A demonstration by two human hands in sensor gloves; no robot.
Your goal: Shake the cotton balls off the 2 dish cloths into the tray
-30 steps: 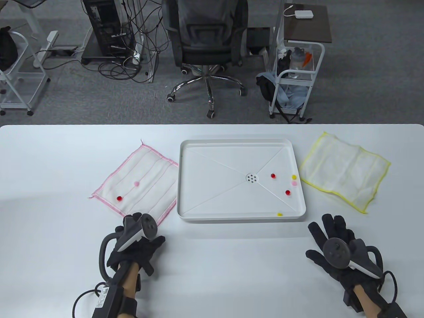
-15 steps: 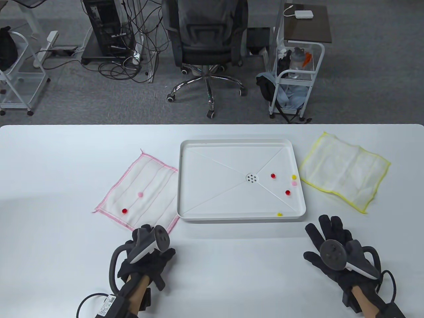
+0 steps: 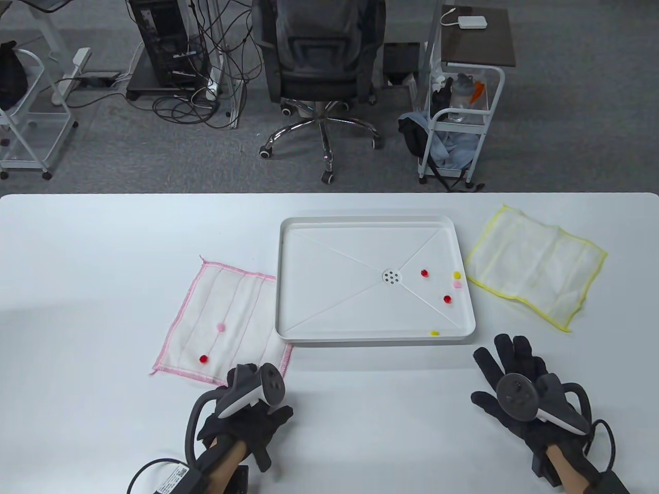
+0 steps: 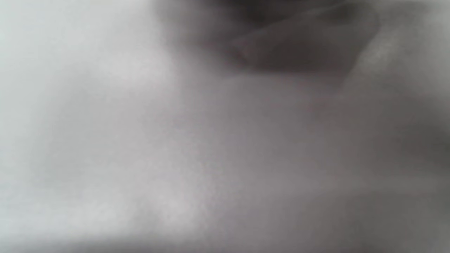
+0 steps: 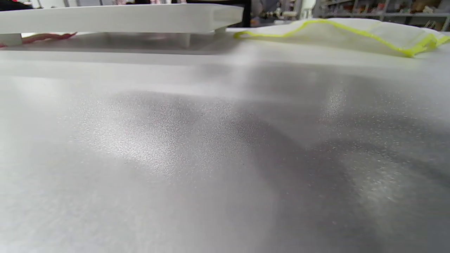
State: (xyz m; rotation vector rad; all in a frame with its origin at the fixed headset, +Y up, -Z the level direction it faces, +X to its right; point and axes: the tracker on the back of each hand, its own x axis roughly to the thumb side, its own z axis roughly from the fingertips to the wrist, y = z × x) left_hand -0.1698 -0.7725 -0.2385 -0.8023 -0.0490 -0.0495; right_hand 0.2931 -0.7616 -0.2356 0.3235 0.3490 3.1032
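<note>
A pink-edged dish cloth (image 3: 226,309) lies left of the white tray (image 3: 370,339), carrying a pink cotton ball (image 3: 220,327) and a red cotton ball (image 3: 203,358). My left hand (image 3: 239,375) holds the cloth's near edge; its fingers are hidden under the tracker. Right of the tray lies a yellow-edged dish cloth (image 3: 535,267) with nothing on it. Several cotton balls sit in the tray's right half, among them a red one (image 3: 447,298). My right hand (image 3: 507,363) rests flat on the table with fingers spread, holding nothing. The left wrist view is a grey blur. The right wrist view shows the tray (image 5: 119,21) and the yellow-edged cloth (image 5: 351,30).
Beyond the table's far edge stand an office chair (image 3: 319,62), a wire cart (image 3: 458,128) and a computer tower with cables (image 3: 165,46). Bare white tabletop (image 3: 376,411) stretches between my hands.
My left hand has drawn back toward me and to the right, dragging the pink-edged cloth with its two balls along and turning it. The right hand has barely shifted.
</note>
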